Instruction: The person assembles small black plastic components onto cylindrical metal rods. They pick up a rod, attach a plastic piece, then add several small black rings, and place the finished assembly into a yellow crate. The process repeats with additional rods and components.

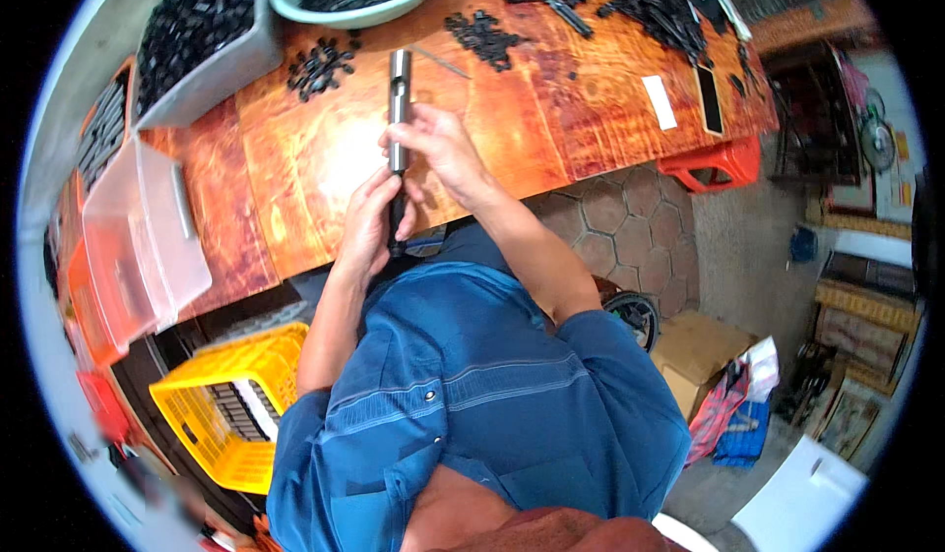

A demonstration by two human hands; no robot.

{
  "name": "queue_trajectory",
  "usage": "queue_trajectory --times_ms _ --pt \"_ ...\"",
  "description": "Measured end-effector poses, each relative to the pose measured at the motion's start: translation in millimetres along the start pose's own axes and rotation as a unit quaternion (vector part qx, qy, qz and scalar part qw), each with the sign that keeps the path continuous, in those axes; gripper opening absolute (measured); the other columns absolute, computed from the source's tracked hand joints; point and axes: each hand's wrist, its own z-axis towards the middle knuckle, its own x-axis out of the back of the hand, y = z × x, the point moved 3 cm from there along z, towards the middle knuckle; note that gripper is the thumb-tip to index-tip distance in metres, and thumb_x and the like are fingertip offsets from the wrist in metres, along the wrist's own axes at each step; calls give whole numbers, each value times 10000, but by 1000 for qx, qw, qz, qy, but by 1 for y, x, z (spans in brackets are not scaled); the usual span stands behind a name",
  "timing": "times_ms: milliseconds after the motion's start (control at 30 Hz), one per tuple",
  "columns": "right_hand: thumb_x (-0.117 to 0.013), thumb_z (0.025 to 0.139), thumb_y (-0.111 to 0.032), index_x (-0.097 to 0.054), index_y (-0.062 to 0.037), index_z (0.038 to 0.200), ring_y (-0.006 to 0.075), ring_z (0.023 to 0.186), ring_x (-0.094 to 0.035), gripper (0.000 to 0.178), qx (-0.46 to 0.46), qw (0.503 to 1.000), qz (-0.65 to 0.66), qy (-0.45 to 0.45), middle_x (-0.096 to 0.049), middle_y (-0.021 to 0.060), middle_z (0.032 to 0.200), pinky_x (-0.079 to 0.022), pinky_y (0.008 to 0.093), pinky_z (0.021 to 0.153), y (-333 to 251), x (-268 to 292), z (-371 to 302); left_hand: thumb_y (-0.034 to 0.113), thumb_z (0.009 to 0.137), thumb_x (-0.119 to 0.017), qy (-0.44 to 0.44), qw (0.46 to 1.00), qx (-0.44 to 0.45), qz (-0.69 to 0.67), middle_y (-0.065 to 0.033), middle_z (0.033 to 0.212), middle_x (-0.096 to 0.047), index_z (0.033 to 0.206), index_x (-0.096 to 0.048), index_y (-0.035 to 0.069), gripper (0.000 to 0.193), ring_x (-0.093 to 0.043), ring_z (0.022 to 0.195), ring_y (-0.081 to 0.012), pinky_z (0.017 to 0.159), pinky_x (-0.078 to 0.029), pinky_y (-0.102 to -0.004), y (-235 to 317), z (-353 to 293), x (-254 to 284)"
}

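A silver-and-black cylindrical tool (398, 109) is held roughly upright in the view, over the near part of a glossy wooden table (532, 109), its silver end pointed to 12 o'clock and its black end to 6. The black lower part is wrapped by the curled fingers of the left hand (366, 219); the silver barrel is gripped by the right hand (440, 149), thumb laid across it, fingers closed to about the barrel's width. Taken from the tool: at 10 to 11 o'clock, a loose cluster of small black pieces (321, 67); near 12, a pale green bowl (345, 17) filled with black parts; at 1, a thin metal rod (440, 61), with a second black pile (482, 39) just beyond. At 2, a heap of long black parts (640, 1) is spread. At 3, a white card (660, 102) and a dark flat rectangle (708, 99) are noted. At 8, a clear plastic box (148, 237) is seen.
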Motion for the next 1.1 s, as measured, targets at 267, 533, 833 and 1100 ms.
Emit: queue_trajectory --times_ms 267,533,833,1100 --pt "-666 961 -212 -611 10 1082 160 902 -645 258 44 999 8 13 -695 110 971 -516 290 809 -1 4 -2 208 1050 -460 1 1000 12 8 -95 890 -635 1307 -501 7 329 -504 490 -112 425 -382 -222 5 1 -9" --pt "-643 968 -194 -586 1 1132 174 899 -665 261 37 999 1 21 -694 116 992 -540 288 795 -2 4 -6 194 1049 -456 1 1000 19 -14 -75 847 -638 1316 -525 3 335 -504 484 -110 419 -383 -226 3 1 -11" --pt "-665 968 -211 -598 -3 1058 128 806 -644 237 58 998 19 34 -692 106 957 -529 262 733 0 2 -7 200 1023 -470 -22 999 12 -48 -95 890 -641 1265 -534 6 316 -535 538 -119 437 -402 -223 4 -3 -11" --pt "-661 971 -202 -592 -3 1077 133 805 -645 235 59 998 7 30 -689 111 958 -533 273 728 0 -1 -8 210 1041 -472 16 1000 27 4 -80 841 -647 1161 -575 18 248 -538 503 -112 413 -398 -226 1 -1 -7"
